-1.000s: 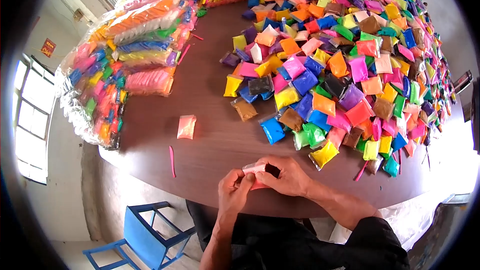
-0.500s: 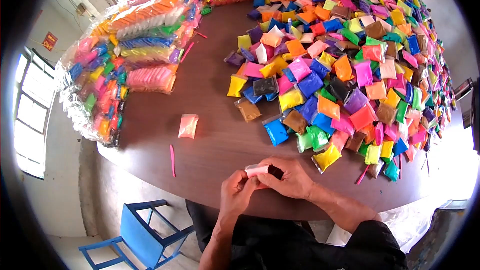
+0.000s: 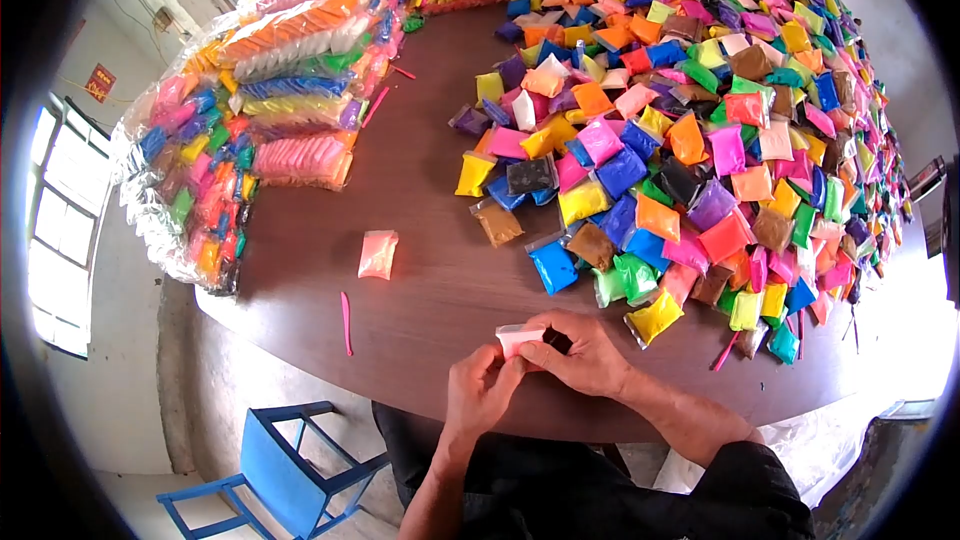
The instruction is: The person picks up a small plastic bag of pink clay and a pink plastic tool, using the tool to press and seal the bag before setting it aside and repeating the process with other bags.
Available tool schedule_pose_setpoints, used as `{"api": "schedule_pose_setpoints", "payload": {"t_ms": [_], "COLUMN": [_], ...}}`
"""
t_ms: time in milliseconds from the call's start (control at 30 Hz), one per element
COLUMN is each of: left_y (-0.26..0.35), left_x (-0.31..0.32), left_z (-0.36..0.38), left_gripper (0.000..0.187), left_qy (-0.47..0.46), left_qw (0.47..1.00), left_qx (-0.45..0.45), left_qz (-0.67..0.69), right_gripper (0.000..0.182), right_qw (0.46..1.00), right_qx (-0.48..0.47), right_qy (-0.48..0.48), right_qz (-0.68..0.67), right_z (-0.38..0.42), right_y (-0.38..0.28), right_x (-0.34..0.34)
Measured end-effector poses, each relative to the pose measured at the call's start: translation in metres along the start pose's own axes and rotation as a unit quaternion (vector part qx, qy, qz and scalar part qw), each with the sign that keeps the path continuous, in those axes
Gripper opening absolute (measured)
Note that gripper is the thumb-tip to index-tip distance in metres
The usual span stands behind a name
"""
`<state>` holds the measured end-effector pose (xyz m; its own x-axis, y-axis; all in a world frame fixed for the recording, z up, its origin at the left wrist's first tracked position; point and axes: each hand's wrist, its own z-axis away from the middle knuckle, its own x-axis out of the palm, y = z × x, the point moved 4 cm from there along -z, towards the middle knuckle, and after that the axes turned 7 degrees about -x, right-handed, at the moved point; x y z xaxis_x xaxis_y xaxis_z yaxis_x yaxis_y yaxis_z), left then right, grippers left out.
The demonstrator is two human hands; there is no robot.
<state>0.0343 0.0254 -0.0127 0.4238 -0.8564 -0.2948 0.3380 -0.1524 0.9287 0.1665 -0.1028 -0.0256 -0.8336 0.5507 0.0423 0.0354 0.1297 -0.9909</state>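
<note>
Close to the table's front edge, a pale pink clay packet [image 3: 517, 339] in clear film is held up between my two hands. My left hand [image 3: 480, 387] has its fingers curled and its thumb pressed against the packet's lower left part. From the other side, my right hand [image 3: 582, 355] pinches it between thumb and bent fingers. The packet's lower part is hidden behind my thumbs. Another pink packet [image 3: 377, 255] lies alone on the table, ahead and to the left. Nearer to me is a thin pink plastic stick [image 3: 346, 323].
A large heap of colourful packets [image 3: 620, 170] covers the right and far side of the brown table [image 3: 420, 170]. Clear bags with packets in rows [image 3: 300, 90] are stacked at the left. Below the left table edge stands a blue chair [image 3: 285, 475].
Both hands stay near the same spot. The packet shows a bit more of its front and has shifted slightly right, and my left hand has moved slightly right too.
</note>
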Motion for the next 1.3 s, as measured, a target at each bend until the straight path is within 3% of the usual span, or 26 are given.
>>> {"api": "schedule_pose_setpoints", "payload": {"t_ms": [67,167,267,467,600,767,867,1300], "left_y": [0.002,-0.015,-0.020,0.004,-0.003,-0.010,-0.010,-0.020], "left_x": [0.000,-0.004,-0.005,-0.001,0.001,-0.001,-0.005,-0.001], "left_z": [0.000,-0.002,-0.005,-0.002,-0.005,-0.004,-0.006,-0.006], "left_gripper": [0.017,0.018,0.022,0.026,0.023,0.023,0.026,0.025], "left_qy": [0.027,0.025,0.001,-0.012,0.012,0.019,0.001,0.021], "left_qw": [0.998,0.999,1.000,0.999,1.000,0.992,0.999,0.997], "left_qx": [-0.019,-0.007,0.002,-0.027,-0.018,-0.038,-0.020,-0.007], "left_qz": [0.057,0.031,0.003,0.023,0.013,0.118,0.030,0.074], "right_gripper": [0.029,0.032,0.032,0.032,0.034,0.035,0.034,0.034], "right_qw": [0.996,0.992,0.999,0.999,0.999,1.000,1.000,0.999], "right_qx": [-0.042,-0.025,-0.022,0.042,0.018,0.001,0.026,-0.004], "right_qy": [-0.010,-0.016,-0.002,0.029,0.026,-0.012,-0.004,-0.013], "right_qz": [0.081,0.124,0.040,0.012,0.040,0.010,-0.008,0.041], "right_z": [-0.003,-0.002,0.001,0.005,0.001,0.000,0.003,0.001], "right_y": [-0.009,-0.015,0.001,0.010,0.005,-0.001,0.006,-0.004], "right_x": [0.000,0.000,-0.001,-0.003,-0.002,0.002,0.000,-0.001]}}
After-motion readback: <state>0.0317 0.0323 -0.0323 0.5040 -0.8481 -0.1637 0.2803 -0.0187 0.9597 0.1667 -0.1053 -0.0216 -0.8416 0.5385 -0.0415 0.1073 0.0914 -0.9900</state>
